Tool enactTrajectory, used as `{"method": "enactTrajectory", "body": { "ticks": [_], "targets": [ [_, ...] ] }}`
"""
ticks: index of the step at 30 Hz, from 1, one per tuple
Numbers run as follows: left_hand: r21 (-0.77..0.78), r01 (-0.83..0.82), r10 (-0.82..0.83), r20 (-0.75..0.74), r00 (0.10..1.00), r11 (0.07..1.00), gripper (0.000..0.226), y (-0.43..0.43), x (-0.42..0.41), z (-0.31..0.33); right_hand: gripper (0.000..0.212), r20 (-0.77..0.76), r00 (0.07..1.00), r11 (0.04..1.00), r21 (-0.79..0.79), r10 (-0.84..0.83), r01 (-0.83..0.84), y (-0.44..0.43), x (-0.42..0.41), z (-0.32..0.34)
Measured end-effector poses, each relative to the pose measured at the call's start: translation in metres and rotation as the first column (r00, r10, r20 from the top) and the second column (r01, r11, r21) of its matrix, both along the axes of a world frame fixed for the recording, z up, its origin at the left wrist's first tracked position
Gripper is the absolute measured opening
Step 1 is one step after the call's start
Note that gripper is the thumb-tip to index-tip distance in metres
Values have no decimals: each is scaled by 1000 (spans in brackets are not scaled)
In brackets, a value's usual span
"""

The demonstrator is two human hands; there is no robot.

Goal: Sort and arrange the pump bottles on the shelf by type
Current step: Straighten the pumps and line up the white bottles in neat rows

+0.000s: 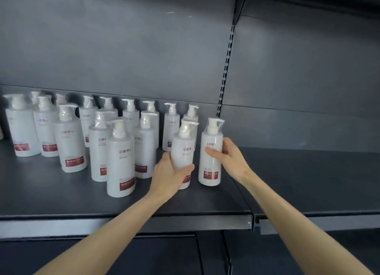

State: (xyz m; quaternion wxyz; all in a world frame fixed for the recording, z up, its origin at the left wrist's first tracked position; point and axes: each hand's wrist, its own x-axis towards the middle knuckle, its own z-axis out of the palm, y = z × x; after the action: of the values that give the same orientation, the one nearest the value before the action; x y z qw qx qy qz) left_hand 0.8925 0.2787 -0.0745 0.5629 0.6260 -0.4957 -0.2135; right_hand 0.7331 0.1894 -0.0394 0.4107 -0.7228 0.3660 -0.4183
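A loose cluster of white pump bottles [120,157] is seen standing on the dark shelf [61,194] at left. One bottle [183,153] is gripped low on its body by the left hand [167,175], its neighbour [211,151] clasped at mid-body by the right hand [227,156] — both at the cluster's right edge. The film-wrapped plastic is judged slick and probably weighty when full — the waist, not the pump, is best held

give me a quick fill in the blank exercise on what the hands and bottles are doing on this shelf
1. Each hand grips one pump bottle, so ____ bottles are held in all.
2. The left hand wraps the left-held bottle, whose pump head is coloured ____.
3. The right hand holds the right-held bottle, which stands ____ on the shelf.
4. The label patch low on each bottle is coloured ____.

Missing words: two; white; upright; red
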Motion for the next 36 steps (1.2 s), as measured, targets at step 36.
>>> {"method": "enactTrajectory", "body": {
  "ticks": [36],
  "targets": [
    [39,-216,218,-52,974,976,44,-112,41,-23,54,-18,1000,1000,-26,-14,13,-87,65,-28]
  ]
}}
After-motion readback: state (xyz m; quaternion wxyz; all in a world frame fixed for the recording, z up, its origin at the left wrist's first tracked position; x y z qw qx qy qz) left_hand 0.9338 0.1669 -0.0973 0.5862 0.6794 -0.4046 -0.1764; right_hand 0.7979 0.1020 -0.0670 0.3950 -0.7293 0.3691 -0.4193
